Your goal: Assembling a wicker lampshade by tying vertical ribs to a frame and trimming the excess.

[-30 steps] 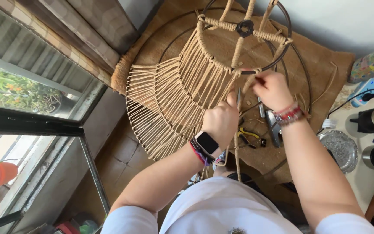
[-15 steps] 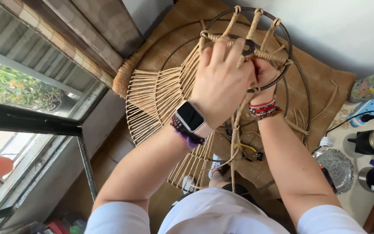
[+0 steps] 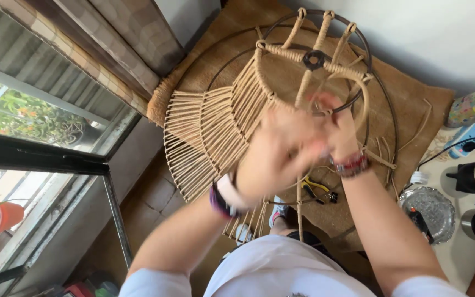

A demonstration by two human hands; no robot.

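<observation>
At the centre of the frame, the blurred left hand [image 3: 273, 151] and right hand [image 3: 331, 124] are pressed to the wire lampshade frame [image 3: 314, 60], finger closure being indiscernible, so the rattan strand [image 3: 299, 206] is best kept taut while wound.

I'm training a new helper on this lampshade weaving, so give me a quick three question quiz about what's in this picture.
1. True or false: both hands are up at the wire lampshade frame.
2. Which tool lies on the brown mat below the hands? A yellow-handled pliers, B hammer, C scissors.
3. Which wrist carries the watch?

Key: 1 true, the left hand and right hand are blurred at the frame; 2 A; 3 left.
</observation>
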